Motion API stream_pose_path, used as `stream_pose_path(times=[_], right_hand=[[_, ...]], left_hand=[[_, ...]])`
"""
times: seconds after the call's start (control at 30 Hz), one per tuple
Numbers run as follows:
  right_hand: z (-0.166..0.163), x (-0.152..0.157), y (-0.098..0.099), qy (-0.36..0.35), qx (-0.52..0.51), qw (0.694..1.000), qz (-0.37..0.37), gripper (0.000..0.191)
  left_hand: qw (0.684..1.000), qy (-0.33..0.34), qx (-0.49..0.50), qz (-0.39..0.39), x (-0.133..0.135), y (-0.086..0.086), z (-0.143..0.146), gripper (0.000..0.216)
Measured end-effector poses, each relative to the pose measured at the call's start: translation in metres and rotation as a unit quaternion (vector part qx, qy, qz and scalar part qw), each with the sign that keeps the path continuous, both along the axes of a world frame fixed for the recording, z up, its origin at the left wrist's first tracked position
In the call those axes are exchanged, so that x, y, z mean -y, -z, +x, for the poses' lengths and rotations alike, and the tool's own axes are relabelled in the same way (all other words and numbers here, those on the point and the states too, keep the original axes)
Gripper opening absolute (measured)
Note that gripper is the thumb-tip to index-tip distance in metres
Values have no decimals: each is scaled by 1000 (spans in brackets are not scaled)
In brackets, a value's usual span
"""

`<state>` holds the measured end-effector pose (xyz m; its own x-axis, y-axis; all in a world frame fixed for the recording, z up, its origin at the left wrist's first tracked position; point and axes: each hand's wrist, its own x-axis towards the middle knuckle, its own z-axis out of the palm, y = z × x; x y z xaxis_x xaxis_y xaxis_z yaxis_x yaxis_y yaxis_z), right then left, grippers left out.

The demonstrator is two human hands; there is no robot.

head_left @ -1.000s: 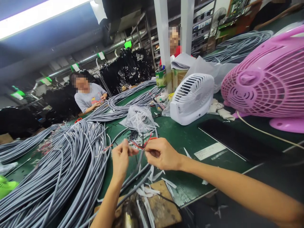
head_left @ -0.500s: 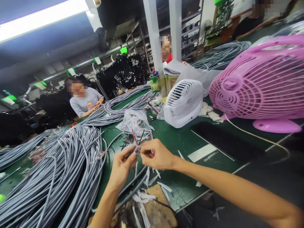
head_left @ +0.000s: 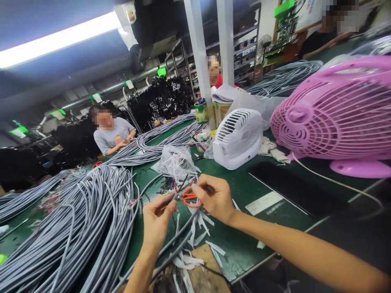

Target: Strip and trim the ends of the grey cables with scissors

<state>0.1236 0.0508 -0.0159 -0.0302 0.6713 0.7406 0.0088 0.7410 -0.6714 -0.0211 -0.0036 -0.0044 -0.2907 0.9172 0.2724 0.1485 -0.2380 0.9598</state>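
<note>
The cable is pinched at its end between the fingers of the left hand above the desk; its jacket is already opened and red and dark wires splay out, their final condition too small to judge. The right hand has its fingers closed about the orange scissors, tips beside the cable end, so work at this end appears unfinished. Loose strips lie below, a bag sits just beyond the wires, the bundle crowds the left, and a white fan stands clear of both hands.
</note>
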Motion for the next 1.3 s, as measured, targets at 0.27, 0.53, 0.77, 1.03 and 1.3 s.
stream_pose_path(times=[0.27,0.53,0.77,1.03,1.3], right_hand=[[-6,2,4,-92,73,993,23,11],[-4,4,5,-123,70,988,65,22],[-3,-3,3,-143,49,988,-28,38],[-2,-2,0,-159,69,983,-54,20],[0,-2,-2,-152,54,986,-46,10]], left_hand=[[986,-27,-130,105,4,2,-3,16],[942,-42,-268,195,12,-1,-3,20],[985,-37,-160,57,7,1,4,20],[993,-31,-111,14,8,6,7,24],[997,-39,-64,35,7,13,17,27]])
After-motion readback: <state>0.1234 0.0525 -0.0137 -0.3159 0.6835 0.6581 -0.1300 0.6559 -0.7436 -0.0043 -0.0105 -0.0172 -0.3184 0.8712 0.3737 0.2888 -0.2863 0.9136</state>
